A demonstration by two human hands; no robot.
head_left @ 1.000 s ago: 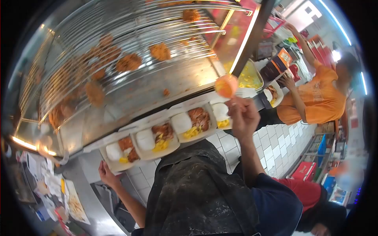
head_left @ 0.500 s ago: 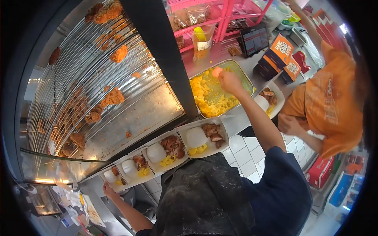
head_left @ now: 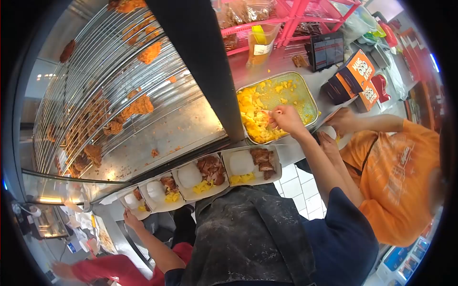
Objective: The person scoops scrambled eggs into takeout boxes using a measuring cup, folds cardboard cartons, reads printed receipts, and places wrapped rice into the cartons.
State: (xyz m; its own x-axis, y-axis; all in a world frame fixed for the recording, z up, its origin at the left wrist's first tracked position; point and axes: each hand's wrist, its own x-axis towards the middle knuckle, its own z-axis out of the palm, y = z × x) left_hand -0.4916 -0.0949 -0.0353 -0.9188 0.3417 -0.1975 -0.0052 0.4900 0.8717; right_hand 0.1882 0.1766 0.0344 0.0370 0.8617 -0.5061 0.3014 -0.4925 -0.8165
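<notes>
My right hand point(head_left: 287, 119) is closed on a small orange scoop point(head_left: 265, 118), which is down among the yellow pieces in a metal tray point(head_left: 312, 102). At the far left end of the row of open boxes, my left hand point(head_left: 131, 218) touches the smallest-looking box point(head_left: 139, 214); its fingers are partly hidden. Several boxes stand side by side along the counter edge, each with white rice point(head_left: 241, 163), brown meat point(head_left: 211, 170) and yellow pieces point(head_left: 242, 178).
A glass cabinet with wire racks point(head_left: 119, 71) of fried pieces is at the left, behind a dark post point(head_left: 202, 57). A person in orange point(head_left: 400, 176) handles a box at the right. A red sleeve point(head_left: 119, 268) shows at lower left. Printed boxes point(head_left: 358, 71) stand behind.
The scoop has moved to the left and down into the yellow pieces. The person in orange has brought both hands to a box, and a person in red has come in at lower left.
</notes>
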